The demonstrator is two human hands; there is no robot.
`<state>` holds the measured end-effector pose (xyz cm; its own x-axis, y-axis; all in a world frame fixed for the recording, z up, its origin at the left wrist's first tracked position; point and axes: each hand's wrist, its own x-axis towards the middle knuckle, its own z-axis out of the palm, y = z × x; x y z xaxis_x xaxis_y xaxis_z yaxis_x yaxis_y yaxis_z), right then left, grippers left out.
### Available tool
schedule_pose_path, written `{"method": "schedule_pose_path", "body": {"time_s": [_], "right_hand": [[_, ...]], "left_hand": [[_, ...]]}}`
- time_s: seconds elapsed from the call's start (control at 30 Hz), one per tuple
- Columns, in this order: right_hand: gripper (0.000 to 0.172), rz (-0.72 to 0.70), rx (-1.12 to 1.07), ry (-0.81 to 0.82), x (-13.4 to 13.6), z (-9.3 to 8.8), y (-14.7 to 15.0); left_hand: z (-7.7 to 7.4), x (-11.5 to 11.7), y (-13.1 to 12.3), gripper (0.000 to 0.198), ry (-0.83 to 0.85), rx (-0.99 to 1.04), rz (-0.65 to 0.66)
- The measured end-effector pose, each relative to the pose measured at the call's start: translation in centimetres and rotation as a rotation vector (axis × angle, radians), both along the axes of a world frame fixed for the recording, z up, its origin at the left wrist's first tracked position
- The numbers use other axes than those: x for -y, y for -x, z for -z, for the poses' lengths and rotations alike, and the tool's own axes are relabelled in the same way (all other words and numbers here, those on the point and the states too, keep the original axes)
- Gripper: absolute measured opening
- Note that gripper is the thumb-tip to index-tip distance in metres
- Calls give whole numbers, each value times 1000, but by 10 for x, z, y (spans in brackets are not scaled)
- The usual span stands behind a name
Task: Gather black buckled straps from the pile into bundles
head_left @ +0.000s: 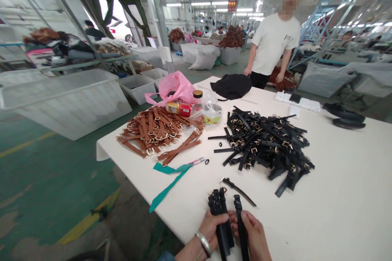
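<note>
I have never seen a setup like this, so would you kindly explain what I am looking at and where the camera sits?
There is no machine here: one person works with two bare hands, and a camera worn on their head looks forward and down. The left hand holds a bundle of black straps; the right hand holds a single black strap. On the white table lie a brown strap pile, a larger black strap pile, a green ribbon and a pink bag. Another person stands across the table.
</note>
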<state>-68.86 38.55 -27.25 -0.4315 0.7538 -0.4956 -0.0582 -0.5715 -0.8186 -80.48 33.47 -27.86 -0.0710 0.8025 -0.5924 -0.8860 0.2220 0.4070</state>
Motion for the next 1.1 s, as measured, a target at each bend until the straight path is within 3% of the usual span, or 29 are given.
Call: {"method": "schedule_pose_path", "body": {"time_s": [0.33,0.57,0.87,1.1], "right_hand": [[35,-24,-71,111,-5,5,-8],[32,-2,-90,115,-10,16,-10],[26,-36,-65,101,-12,7,-10],[32,-74,149,-115,-16,12,-14]], "left_hand": [[-2,0,-5,24,111,-151,-8],[-11,-2,-20,31,100,-106,34],[-22,3,-14,25,134,-97,174],[-12,6,-18,19,172,-173,126]]}}
